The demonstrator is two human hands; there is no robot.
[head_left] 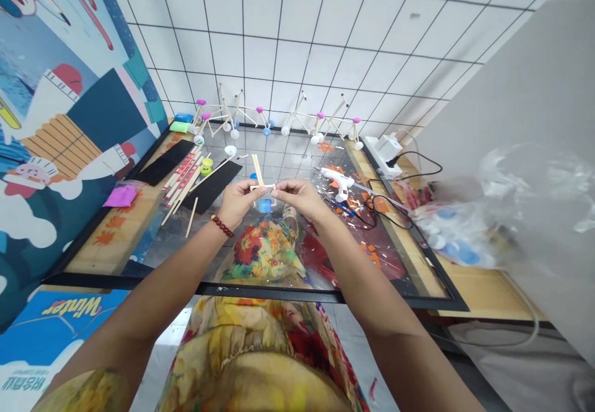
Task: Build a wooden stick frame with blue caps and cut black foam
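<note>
My left hand (238, 202), with a beaded bracelet at its wrist, pinches the left side of a small frame of pale wooden sticks (258, 169). At the frame's right side, the fingers of my right hand (297, 197) are closed on it too. Two longer sticks rise from the frame, away from me. Just below the frame, a blue round piece (264, 206) shows between my hands. Both hands are over the middle of the glass-topped table (214, 289).
Loose sticks (193, 217), black sheets (167, 162) and a yellow-green tub (206, 165) lie left. Stick models (297, 114) with white wheels line the far edge. To the right are a white glue gun (338, 181), its cable, scraps, a power strip (381, 157) and a plastic bag (458, 232).
</note>
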